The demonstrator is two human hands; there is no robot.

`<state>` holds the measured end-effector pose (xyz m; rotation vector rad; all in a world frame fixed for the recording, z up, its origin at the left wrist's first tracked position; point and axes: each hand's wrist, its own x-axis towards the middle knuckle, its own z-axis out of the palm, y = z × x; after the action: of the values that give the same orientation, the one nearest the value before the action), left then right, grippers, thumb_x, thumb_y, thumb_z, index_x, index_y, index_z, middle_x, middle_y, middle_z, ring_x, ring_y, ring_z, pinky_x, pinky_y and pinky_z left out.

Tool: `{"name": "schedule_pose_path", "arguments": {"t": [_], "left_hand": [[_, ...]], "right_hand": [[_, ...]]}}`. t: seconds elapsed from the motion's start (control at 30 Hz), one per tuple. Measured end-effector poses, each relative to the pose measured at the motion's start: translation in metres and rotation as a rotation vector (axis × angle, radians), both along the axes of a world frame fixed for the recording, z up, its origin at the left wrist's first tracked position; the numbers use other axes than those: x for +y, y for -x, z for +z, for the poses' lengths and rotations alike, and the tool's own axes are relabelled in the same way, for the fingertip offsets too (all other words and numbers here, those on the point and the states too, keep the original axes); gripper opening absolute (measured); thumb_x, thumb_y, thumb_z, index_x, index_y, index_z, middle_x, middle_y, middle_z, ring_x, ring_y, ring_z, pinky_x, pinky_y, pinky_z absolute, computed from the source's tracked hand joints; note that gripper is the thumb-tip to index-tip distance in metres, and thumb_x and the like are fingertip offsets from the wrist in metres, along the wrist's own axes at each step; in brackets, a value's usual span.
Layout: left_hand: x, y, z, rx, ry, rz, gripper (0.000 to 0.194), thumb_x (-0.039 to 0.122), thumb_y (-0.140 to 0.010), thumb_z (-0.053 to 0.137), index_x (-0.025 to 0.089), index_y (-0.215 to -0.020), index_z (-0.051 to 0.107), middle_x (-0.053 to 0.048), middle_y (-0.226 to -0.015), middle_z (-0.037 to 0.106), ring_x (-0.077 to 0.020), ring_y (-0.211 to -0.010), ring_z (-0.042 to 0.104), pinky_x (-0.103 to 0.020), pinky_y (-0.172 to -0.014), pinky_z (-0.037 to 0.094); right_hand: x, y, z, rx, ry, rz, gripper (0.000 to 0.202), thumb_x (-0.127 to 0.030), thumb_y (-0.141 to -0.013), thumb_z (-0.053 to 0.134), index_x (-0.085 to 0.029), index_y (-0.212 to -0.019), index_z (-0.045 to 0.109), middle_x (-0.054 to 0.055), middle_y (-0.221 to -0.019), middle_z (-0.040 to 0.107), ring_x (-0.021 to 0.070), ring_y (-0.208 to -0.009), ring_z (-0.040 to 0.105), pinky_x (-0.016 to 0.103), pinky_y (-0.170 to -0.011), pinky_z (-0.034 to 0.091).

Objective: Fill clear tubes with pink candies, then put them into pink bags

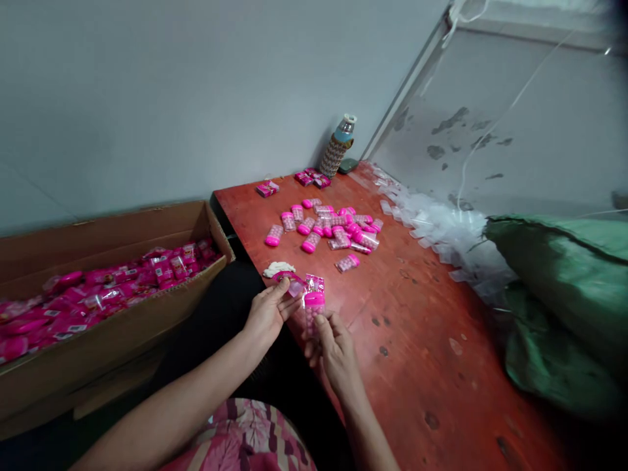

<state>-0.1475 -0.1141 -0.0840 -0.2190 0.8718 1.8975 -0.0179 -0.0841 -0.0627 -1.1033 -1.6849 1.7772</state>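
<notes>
My right hand [338, 353] grips a small clear bottle [314, 309] with a pink cap, filled with pale pink balls, between thumb and fingers. A printed pink-and-clear wrapper piece [314, 282] shows just above its cap. Close beside it, my left hand [269, 311] pinches a glossy pink plastic wrapper [289, 281]; its exact shape is hard to make out. Both hands are over the near left edge of the red table [402, 327]. Beyond them lies a loose group of similar pink-capped bottles [338, 222], mostly on their sides.
To the left stands a cardboard box [122, 307] holding many pink wrapped packs [167, 265]. Some pink packs [267, 188] and a flask [338, 147] are at the table's back. Clear plastic pieces [441, 222] and a green sack [559, 301] lie right. A white bundle [279, 269] is near my left hand.
</notes>
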Motion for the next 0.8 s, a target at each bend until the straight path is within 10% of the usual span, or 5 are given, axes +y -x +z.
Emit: {"name": "schedule_pose_path", "arguments": {"t": [0.5,0.8], "left_hand": [[-0.003,-0.004,0.01,0.235,-0.028,-0.136,0.022,0.025,-0.063,0.07,0.01,-0.076,0.059,-0.003,-0.067,0.063,-0.0117,-0.056,0.059,-0.023,-0.054,0.048],[0.0,-0.001,0.01,0.29,-0.084,-0.308,0.021,0.027,-0.065,0.067,0.008,-0.071,0.06,-0.003,-0.06,0.06,-0.0106,-0.049,0.055,-0.021,-0.046,0.044]], "right_hand": [[-0.005,0.016,-0.015,0.141,0.052,0.015,0.026,-0.046,-0.082,0.042,-0.02,-0.083,0.046,-0.003,-0.062,0.055,0.0067,-0.037,0.047,0.017,-0.032,0.04],[-0.006,0.014,-0.018,-0.028,-0.23,-0.07,0.021,-0.041,-0.083,0.044,-0.02,-0.086,0.049,-0.004,-0.058,0.053,0.0087,-0.041,0.05,0.018,-0.036,0.041]]}}
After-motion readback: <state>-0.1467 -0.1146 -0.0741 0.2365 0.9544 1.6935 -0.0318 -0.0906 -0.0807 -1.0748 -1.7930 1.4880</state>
